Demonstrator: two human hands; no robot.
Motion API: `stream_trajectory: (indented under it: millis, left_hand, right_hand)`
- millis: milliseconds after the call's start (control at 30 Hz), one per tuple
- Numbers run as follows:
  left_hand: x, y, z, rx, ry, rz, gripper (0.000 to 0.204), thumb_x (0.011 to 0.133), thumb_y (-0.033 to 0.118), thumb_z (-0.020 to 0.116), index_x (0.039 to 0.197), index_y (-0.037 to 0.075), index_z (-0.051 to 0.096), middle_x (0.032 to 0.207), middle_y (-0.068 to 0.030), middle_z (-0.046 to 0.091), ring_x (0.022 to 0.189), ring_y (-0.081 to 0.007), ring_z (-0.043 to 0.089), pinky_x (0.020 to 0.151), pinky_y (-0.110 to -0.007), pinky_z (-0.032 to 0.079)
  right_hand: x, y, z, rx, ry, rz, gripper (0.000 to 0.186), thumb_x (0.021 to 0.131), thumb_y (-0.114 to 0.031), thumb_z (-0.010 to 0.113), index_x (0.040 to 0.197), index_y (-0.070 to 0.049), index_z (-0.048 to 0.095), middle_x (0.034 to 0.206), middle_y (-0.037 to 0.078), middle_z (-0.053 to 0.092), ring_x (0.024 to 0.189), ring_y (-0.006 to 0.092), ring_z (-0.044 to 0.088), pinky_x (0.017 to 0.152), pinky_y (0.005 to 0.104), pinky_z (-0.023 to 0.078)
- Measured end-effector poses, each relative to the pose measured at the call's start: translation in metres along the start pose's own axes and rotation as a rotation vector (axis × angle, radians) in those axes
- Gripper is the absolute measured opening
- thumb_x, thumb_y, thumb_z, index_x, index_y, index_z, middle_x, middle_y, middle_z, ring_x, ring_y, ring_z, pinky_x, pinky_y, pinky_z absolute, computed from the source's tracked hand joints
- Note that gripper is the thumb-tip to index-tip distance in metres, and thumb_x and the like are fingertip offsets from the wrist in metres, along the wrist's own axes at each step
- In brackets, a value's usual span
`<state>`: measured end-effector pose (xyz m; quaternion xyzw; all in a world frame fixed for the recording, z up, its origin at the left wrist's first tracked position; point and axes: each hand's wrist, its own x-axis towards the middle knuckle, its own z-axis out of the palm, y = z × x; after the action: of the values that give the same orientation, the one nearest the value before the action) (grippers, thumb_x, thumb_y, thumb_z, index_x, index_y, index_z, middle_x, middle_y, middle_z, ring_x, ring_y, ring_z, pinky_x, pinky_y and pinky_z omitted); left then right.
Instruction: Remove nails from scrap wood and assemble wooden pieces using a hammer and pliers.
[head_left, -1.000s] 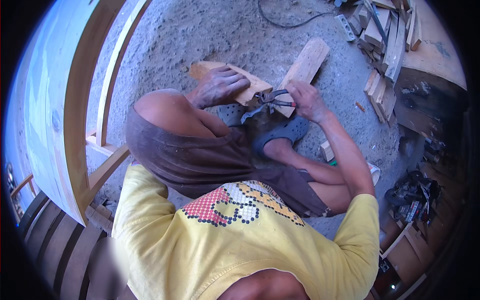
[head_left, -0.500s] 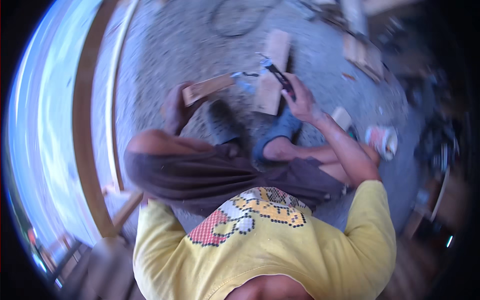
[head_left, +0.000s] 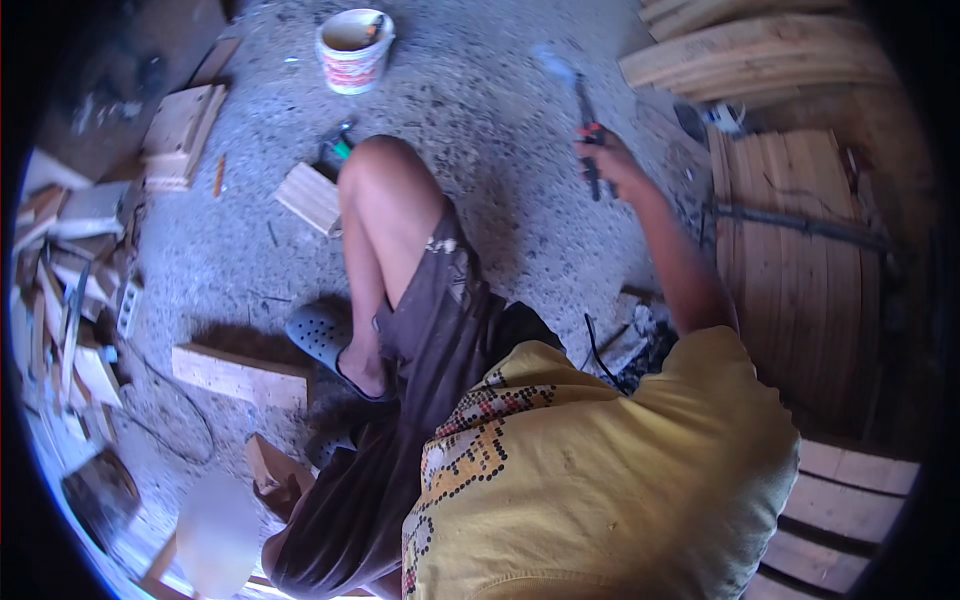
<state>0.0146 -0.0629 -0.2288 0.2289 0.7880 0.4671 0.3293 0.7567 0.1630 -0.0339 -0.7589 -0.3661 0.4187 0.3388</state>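
Note:
Out to the right over the concrete floor, my right hand is closed around the red-and-black handle of a hammer. The hammer's far end is blurred and bluish. Low at the left, beside my bent leg, a brown wood block is tilted up. My left hand appears dim and partly hidden at that block, with the fingers wrapped on it. A pale wood plank lies on the floor in front of my clog.
A white bucket stands ahead. A short wood offcut and a green-handled tool lie by my knee. Scrap wood is piled at left. Stacked boards line the right, with more planks at far right.
My view has turned to the right. My right hand has carried the hammer away from the plank, out to the right. The wood block now shows low at the left.

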Motion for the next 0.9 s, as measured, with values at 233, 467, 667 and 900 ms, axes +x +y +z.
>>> stream_trajectory:
  millis: [233,467,667,900]
  left_hand:
    - [0.018,0.014,0.023,0.043,-0.135,-0.098,0.057,0.084,0.028,0.086,0.131,0.004,0.064,0.111,-0.0158,0.068,0.102,-0.0288,0.067,0.093,-0.041,0.054]
    - [0.027,0.014,0.014,0.083,-0.202,-0.164,0.06,0.081,0.035,0.087,0.129,0.005,0.066,0.106,-0.015,0.07,0.098,-0.0284,0.067,0.09,-0.041,0.053]
    - [0.026,0.0,0.001,0.078,-0.223,-0.21,0.063,0.079,0.041,0.088,0.128,0.005,0.068,0.101,-0.0144,0.071,0.094,-0.0281,0.068,0.087,-0.041,0.053]
    - [0.026,0.0,-0.032,0.073,-0.26,-0.264,0.067,0.077,0.049,0.089,0.126,0.006,0.071,0.095,-0.0136,0.072,0.089,-0.0277,0.068,0.084,-0.041,0.053]
  right_hand:
    - [0.002,0.136,-0.187,0.501,0.318,0.544,0.031,0.096,-0.004,0.058,0.126,-0.004,0.049,0.127,0.027,0.066,0.12,0.0484,0.066,0.094,0.0823,0.048]
    - [-0.024,0.205,-0.032,0.174,-0.395,0.833,0.043,0.098,-0.003,0.057,0.14,-0.003,0.048,0.138,0.024,0.063,0.125,0.0446,0.066,0.101,0.0787,0.046]
    - [-0.02,0.17,0.038,-0.146,-0.626,0.855,0.056,0.096,-0.005,0.062,0.149,-0.002,0.043,0.135,0.024,0.065,0.119,0.039,0.07,0.1,0.0705,0.05]
    - [-0.005,0.159,-0.001,-0.013,-0.504,0.522,0.035,0.098,-0.018,0.068,0.128,-0.003,0.061,0.109,0.015,0.073,0.093,0.0323,0.076,0.072,0.0539,0.063]
